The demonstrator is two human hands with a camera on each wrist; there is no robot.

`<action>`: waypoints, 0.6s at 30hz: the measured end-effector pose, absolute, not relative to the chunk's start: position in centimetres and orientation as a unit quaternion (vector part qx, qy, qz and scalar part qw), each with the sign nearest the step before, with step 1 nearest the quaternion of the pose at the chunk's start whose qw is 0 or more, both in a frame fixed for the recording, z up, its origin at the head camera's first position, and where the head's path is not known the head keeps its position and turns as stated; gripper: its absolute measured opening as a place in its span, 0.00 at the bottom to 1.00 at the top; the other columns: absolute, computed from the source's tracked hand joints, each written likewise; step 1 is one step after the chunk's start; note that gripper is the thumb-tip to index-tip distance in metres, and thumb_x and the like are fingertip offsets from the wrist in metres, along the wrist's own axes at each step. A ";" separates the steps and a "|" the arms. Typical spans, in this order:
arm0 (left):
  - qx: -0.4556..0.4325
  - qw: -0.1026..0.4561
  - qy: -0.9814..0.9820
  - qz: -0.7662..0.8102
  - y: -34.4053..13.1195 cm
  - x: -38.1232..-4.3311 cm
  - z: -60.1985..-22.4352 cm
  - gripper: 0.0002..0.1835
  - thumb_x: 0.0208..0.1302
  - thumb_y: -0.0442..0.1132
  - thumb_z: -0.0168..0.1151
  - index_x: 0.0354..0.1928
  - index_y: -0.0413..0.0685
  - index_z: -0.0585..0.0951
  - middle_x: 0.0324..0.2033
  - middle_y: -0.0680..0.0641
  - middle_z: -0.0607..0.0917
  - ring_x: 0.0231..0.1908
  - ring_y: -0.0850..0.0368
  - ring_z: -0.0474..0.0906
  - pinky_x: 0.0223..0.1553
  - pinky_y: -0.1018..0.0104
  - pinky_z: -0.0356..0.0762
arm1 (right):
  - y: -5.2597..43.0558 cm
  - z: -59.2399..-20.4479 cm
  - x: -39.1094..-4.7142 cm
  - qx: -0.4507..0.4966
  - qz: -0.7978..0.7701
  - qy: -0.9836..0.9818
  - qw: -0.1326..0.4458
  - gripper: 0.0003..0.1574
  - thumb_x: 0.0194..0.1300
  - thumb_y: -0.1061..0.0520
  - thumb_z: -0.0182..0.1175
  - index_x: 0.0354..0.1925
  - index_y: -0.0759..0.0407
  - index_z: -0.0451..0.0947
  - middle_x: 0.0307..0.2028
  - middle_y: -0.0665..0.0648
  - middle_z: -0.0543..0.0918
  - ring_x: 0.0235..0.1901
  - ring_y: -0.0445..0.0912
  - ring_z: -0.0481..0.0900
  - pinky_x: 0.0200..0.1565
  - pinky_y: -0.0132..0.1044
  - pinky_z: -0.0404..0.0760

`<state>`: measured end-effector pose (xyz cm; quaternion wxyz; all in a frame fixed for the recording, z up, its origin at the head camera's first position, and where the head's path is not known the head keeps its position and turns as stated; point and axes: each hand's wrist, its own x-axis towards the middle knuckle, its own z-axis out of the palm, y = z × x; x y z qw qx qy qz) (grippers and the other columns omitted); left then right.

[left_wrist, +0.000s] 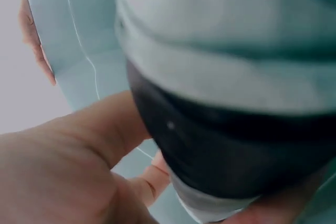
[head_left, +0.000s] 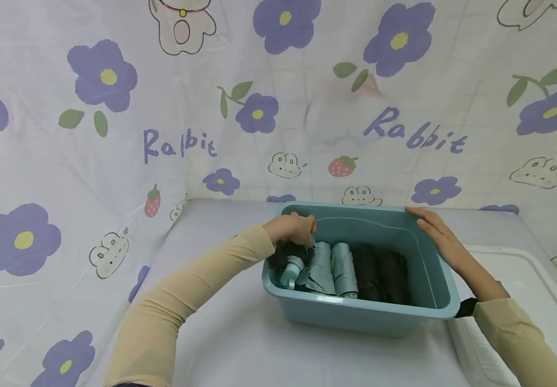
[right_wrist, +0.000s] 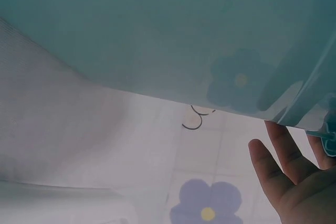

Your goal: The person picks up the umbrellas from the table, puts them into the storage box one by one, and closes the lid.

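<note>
A blue-green plastic bin (head_left: 351,317) stands on the table with folded bundles in a row inside it. Two bundles are light teal (head_left: 343,269), and two to their right are black (head_left: 394,277). At the bin's left end lies a bottle-like thing with a teal lid (head_left: 292,273) beside dark material. My left hand (head_left: 294,228) reaches in there and grips this thing; close up in the left wrist view, its teal and dark sides (left_wrist: 220,145) look blurred. My right hand (head_left: 435,234) rests on the bin's right back rim, fingers fairly straight; its fingers (right_wrist: 270,174) show beside the bin wall.
A white lid (head_left: 515,322) lies flat on the table to the right of the bin, partly under my right forearm. Behind the pale tabletop (head_left: 230,333) hangs a white curtain (head_left: 278,70) printed with purple flowers and rabbits.
</note>
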<state>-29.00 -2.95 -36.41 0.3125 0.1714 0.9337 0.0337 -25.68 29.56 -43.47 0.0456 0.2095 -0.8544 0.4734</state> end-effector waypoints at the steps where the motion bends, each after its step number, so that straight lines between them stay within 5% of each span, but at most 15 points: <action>1: 0.169 0.310 0.935 0.029 -2.8 -29.1 -36.6 0.11 0.67 0.46 0.52 0.45 0.54 0.63 0.47 0.41 0.64 0.42 0.51 0.63 0.30 0.64 0.69 | 29.6 -43.5 -25.7 0.209 0.473 -0.854 0.046 0.28 0.75 0.53 0.36 0.68 0.62 0.55 0.66 0.68 0.55 0.64 0.45 0.52 0.57 0.69 0.48; 6: 0.160 0.302 0.940 0.000 -2.3 -29.1 -37.3 0.14 0.66 0.48 0.53 0.49 0.56 0.65 0.57 0.40 0.62 0.47 0.51 0.64 0.38 0.63 0.70 | 29.7 -43.4 -25.8 0.212 0.469 -0.856 0.046 0.28 0.75 0.53 0.35 0.69 0.61 0.54 0.66 0.70 0.54 0.61 0.33 0.52 0.56 0.70 0.48; 9: 0.159 0.299 0.941 -0.010 -2.1 -29.9 -39.2 0.16 0.65 0.49 0.54 0.51 0.56 0.65 0.61 0.38 0.60 0.48 0.50 0.66 0.41 0.61 0.70 | 29.6 -43.5 -25.7 0.211 0.470 -0.856 0.043 0.28 0.75 0.52 0.35 0.69 0.61 0.54 0.66 0.70 0.53 0.63 0.39 0.52 0.56 0.70 0.47; 14: 0.213 0.279 0.932 -0.092 -2.0 -36.8 -49.3 0.28 0.63 0.55 0.55 0.63 0.56 0.62 0.63 0.41 0.60 0.54 0.49 0.65 0.48 0.60 0.69 | 29.5 -43.5 -25.6 0.210 0.474 -0.855 0.035 0.29 0.75 0.52 0.35 0.69 0.61 0.53 0.67 0.67 0.52 0.65 0.56 0.49 0.56 0.71 0.46; 18: 0.240 0.213 0.930 -0.181 -1.3 -43.9 -58.4 0.37 0.64 0.58 0.52 0.69 0.51 0.57 0.67 0.45 0.55 0.64 0.43 0.54 0.60 0.53 0.61 | 29.7 -43.6 -25.6 0.214 0.474 -0.853 0.046 0.28 0.75 0.53 0.35 0.69 0.61 0.54 0.67 0.58 0.55 0.64 0.40 0.51 0.56 0.70 0.47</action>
